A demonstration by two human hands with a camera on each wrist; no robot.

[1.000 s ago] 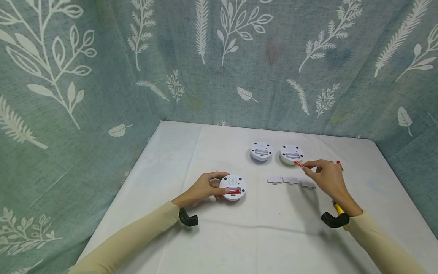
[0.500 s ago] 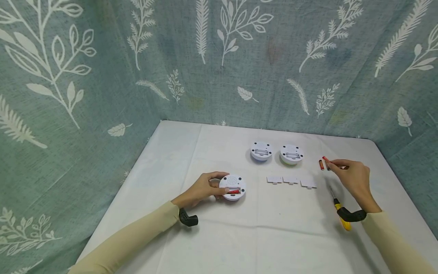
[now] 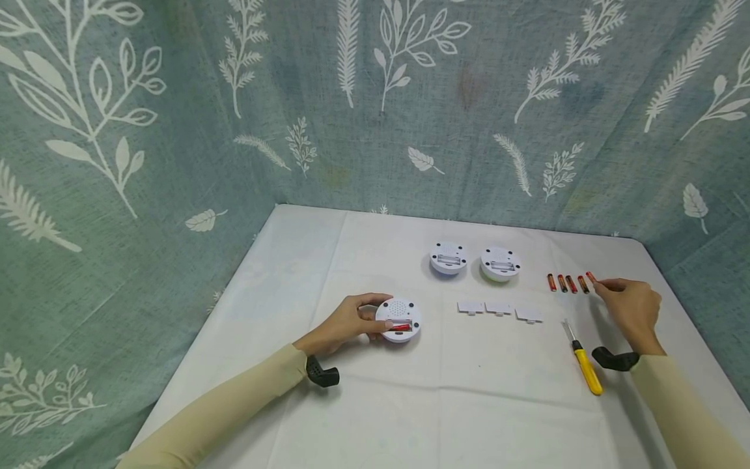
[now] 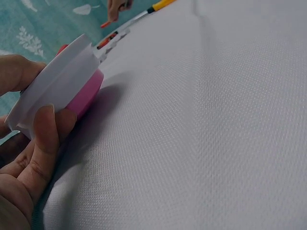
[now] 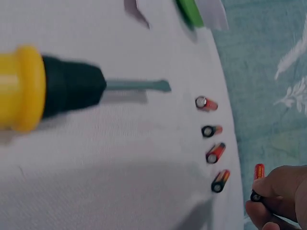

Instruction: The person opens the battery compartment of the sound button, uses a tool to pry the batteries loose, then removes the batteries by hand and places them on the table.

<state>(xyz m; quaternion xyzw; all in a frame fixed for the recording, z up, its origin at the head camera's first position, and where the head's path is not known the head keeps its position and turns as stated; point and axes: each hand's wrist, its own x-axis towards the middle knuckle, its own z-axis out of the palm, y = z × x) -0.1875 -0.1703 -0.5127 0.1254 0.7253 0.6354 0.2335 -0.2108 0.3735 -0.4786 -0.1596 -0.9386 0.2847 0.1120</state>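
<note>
In the head view my left hand (image 3: 346, 319) grips a round white device (image 3: 400, 309) by its left side, thumb at the opened battery compartment. A red battery (image 3: 401, 327) lies in that compartment. The left wrist view shows the device tilted, with a pink lower part (image 4: 86, 98). Over at the right, my right hand (image 3: 633, 309) pinches another red battery (image 3: 590, 277) between thumb and fingers. This battery is at the right end of a row of several red-and-black batteries (image 3: 571, 284); in the right wrist view it appears above the cloth.
Two more round white devices, one bluish underneath (image 3: 448, 251) and one green (image 3: 500, 255), stand at the back with bare compartments. Three white battery covers (image 3: 498, 308) lie in front of them. A yellow-handled screwdriver (image 3: 587, 371) lies near my right wrist.
My right hand has moved right with its battery, from beside the green-based device, past the row, to the row's right end. My left hand and its device have stayed put.
</note>
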